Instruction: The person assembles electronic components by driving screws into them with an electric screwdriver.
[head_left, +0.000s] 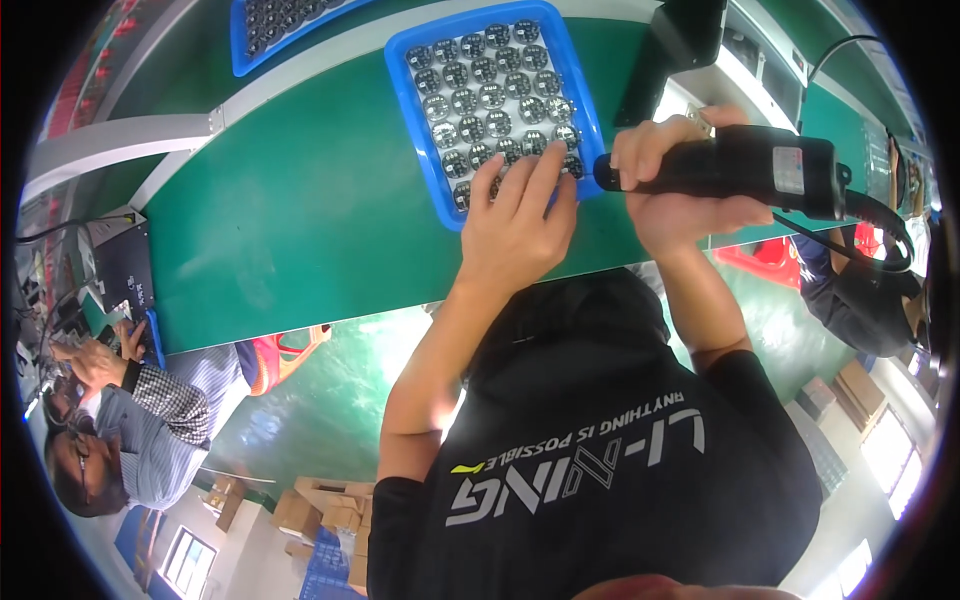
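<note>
On the green table is a blue-rimmed tray (419, 150) with rows of small round dark parts (491, 95), like little circuit discs, set in a white insert. My left hand (517, 225) reaches over the tray's near rows. Its fingers are stretched and apart, with the fingertips at the parts there, and they cover some of them. My right hand (665, 195) grips a black electric screwdriver (740, 168), held sideways with its narrow end toward the tray's near right corner. A ribbed black cable leaves its rear end. Whether its tip touches a part is too small to tell.
Another blue tray (240, 45) of similar parts is at the far left. A black box-like device (690, 35) stands beyond the tray on the right. A white rail edges the table's far side. Another person works at the left (160, 430); a further one is at the right (865, 300).
</note>
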